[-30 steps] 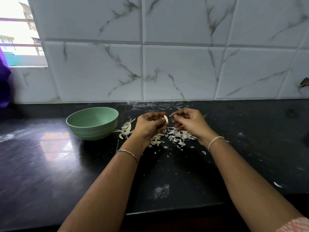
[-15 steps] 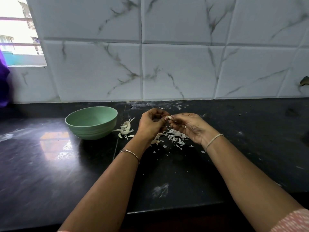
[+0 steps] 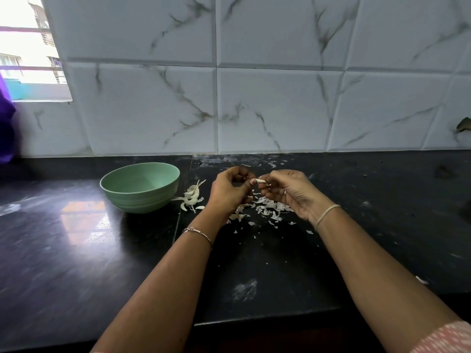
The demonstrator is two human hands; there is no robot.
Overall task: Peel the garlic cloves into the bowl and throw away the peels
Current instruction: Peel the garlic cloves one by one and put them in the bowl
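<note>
The left hand (image 3: 229, 189) and right hand (image 3: 288, 192) meet above the middle of the worktop (image 3: 76, 250), both with fingers curled and fingertips pinching one small garlic clove (image 3: 261, 180) held between them. Right beneath the hands lies a scatter of white peels (image 3: 267, 208), and just to the left of the left hand sits a small heap of cloves (image 3: 192, 196) on the worktop. Further left, just beside that heap, stands the green bowl (image 3: 142, 200), upright, with the marbled tiled wall (image 3: 267, 110) on the far side.
</note>
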